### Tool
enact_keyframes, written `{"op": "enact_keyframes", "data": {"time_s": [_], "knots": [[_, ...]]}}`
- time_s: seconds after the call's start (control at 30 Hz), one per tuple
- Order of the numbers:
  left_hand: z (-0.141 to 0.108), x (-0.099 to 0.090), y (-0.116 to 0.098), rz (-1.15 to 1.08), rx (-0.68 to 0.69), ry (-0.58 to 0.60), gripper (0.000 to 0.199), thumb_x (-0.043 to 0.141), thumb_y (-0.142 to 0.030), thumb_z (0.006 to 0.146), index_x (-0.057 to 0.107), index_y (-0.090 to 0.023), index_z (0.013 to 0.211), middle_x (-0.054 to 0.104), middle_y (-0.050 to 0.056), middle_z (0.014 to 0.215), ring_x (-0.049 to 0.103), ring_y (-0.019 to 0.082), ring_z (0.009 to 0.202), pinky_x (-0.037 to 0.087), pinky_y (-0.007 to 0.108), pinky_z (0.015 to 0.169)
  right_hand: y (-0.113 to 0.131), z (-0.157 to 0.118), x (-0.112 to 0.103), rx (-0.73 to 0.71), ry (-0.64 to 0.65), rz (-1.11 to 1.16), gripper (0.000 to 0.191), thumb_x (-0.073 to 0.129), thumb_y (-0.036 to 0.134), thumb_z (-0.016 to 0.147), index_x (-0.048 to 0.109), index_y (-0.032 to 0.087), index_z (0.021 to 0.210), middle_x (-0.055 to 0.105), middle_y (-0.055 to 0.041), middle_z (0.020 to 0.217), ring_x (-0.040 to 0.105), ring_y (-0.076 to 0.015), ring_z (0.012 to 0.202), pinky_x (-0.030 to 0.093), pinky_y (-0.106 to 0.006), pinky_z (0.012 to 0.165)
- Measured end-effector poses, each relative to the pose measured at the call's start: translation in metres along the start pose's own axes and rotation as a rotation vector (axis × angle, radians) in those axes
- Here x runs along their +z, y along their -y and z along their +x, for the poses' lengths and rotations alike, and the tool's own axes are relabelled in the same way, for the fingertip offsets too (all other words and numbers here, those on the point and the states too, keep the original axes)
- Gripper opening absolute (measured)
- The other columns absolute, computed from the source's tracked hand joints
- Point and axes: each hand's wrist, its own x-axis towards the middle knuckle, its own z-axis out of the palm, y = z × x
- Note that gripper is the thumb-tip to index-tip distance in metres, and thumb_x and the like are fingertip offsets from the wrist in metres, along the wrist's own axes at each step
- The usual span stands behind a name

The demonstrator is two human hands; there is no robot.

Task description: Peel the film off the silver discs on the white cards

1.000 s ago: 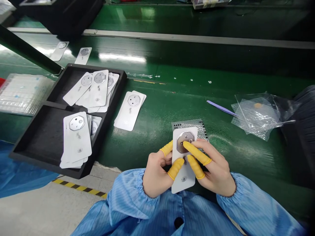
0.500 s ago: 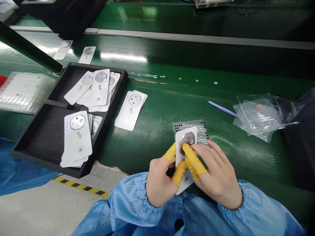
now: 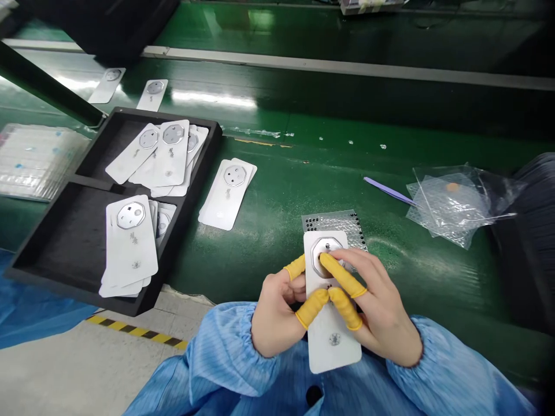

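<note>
Two hands at lower centre grip one white rectangular card with a silver octagonal disc [image 3: 332, 323]. Left hand [image 3: 277, 312] pinches its edge; right hand [image 3: 377, 312] fingers press the disc.

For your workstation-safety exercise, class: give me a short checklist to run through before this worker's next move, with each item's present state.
1. White back cover held by both hands: ok.
2. Left hand grip on cover's left edge: ok.
3. Right hand forefinger on the octagonal metal ring: ok.
4. Yellow finger cots on the working fingers: ok.
5. Ring fully seated: cannot tell.
6. Black tray holding covers within view: ok.
</note>
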Motion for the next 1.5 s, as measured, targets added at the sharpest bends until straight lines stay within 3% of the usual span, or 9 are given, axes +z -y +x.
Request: {"op": "enact_keyframes", "data": {"time_s": [0.1,0.27,0.47,0.7,0.87,1.07,1.27,1.4,1.5], "knots": [[-0.001,0.003,-0.004,-0.288,-0.085,0.035,0.037,0.063,-0.015,0.084,0.059,-0.017,0.121,0.076,0.007,0.094,0.072,0.017,0.08,0.058,0.019,0.068,-0.001,0.003,-0.006,0.055,-0.065,0.159,0.039,0.049,0.009,0.086,0.053,0.012,0.125,0.051,-0.015,0.124,0.049,-0.0269,0.114,0.045,-0.047,0.092],[-0.005,0.003,-0.007,-0.412,-0.12,0.074,0.033,0.065,-0.013,0.083,0.063,-0.018,0.115,0.076,0.007,0.09,0.072,0.016,0.076,0.058,0.02,0.068,0.003,0.002,-0.005,0.257,-0.318,0.339,0.051,0.055,0.005,0.081,0.053,0.022,0.129,0.05,-0.0107,0.128,0.052,-0.0257,0.114,0.048,-0.046,0.091],[-0.002,-0.001,-0.007,-0.393,-0.065,0.068,0.035,0.066,-0.013,0.081,0.062,-0.02,0.115,0.075,0.008,0.094,0.072,0.018,0.079,0.058,0.024,0.07,0.005,0.006,0.004,0.532,-0.545,0.544,0.047,0.065,0.006,0.077,0.062,0.029,0.119,0.057,-0.0039,0.116,0.06,-0.0155,0.097,0.058,-0.031,0.079],[0.008,-0.007,-0.009,-0.085,0.028,-0.048,0.016,0.065,-0.027,0.083,0.072,-0.013,0.082,0.066,0.003,0.063,0.056,0.008,0.051,0.045,0.015,0.047,0.01,0.01,0.01,0.559,-0.605,0.509,0.045,0.07,0.006,0.071,0.069,0.032,0.107,0.07,0.0054,0.085,0.066,-0.0075,0.072,0.06,-0.017,0.068],[0.01,-0.009,-0.003,-0.09,0.022,-0.064,0.022,0.066,-0.031,0.082,0.072,-0.012,0.072,0.06,0.001,0.051,0.047,0.006,0.04,0.036,0.014,0.037,0.008,0.011,0.014,0.575,-0.574,0.536,0.043,0.07,0.007,0.071,0.069,0.032,0.106,0.07,0.0066,0.084,0.067,-0.0059,0.071,0.059,-0.014,0.069],[0.02,-0.009,-0.003,-0.22,-0.09,-0.041,0.035,0.07,-0.044,0.076,0.072,-0.01,0.078,0.068,0.008,0.067,0.058,0.012,0.055,0.049,0.022,0.052,-0.003,-0.003,0.019,0.642,-0.567,0.446,0.029,0.074,0.019,0.07,0.07,0.025,0.099,0.072,0.002,0.085,0.068,-0.0107,0.074,0.06,-0.019,0.073],[0.021,-0.014,0.009,-0.025,-0.116,-0.098,0.062,0.061,-0.073,0.066,0.061,-0.011,0.06,0.057,0.006,0.054,0.049,0.012,0.046,0.039,0.024,0.042,-0.024,-0.02,0.04,0.598,-0.429,0.366,0.037,0.073,0.032,0.073,0.067,0.021,0.107,0.072,-0.0042,0.094,0.07,-0.0178,0.075,0.061,-0.023,0.067],[0.033,-0.05,-0.002,0.372,-0.063,-0.117,0.073,0.042,-0.083,0.069,0.06,-0.012,0.059,0.058,0.006,0.051,0.051,0.013,0.043,0.039,0.024,0.04,-0.039,-0.016,0.044,0.421,-0.171,0.268,0.052,0.06,0.036,0.085,0.049,0.022,0.133,0.068,-0.0076,0.113,0.069,-0.0233,0.094,0.06,-0.034,0.079],[0.059,-0.106,-0.03,0.586,-0.035,-0.151,0.058,0.058,-0.072,0.067,0.063,-0.014,0.065,0.063,0.006,0.059,0.057,0.017,0.051,0.046,0.027,0.047,-0.056,-0.016,0.036,0.236,-0.106,0.048,0.056,0.06,0.035,0.085,0.044,0.023,0.137,0.051,-0.0106,0.138,0.048,-0.032,0.127,0.044,-0.052,0.104]]}}
